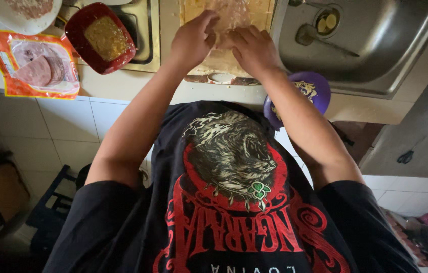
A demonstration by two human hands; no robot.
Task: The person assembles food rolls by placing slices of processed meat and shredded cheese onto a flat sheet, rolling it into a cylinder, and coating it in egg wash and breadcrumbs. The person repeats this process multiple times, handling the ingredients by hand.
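Observation:
Both my hands rest on a wooden cutting board (259, 12) at the counter's far edge, pressing on a pale flat piece of food (234, 15) spread over it. My left hand (194, 40) has its fingers bent down on the food's left part. My right hand (252, 50) lies beside it, fingers curled over the same food. The two hands touch each other. What lies under the palms is hidden.
A red dish of yellow crumbs (100, 36) stands to the left, beside an orange-edged pack of sliced meat (34, 65) and a white plate (19, 12). A purple bowl (307, 91) sits under my right forearm. The steel sink (371, 45) lies to the right.

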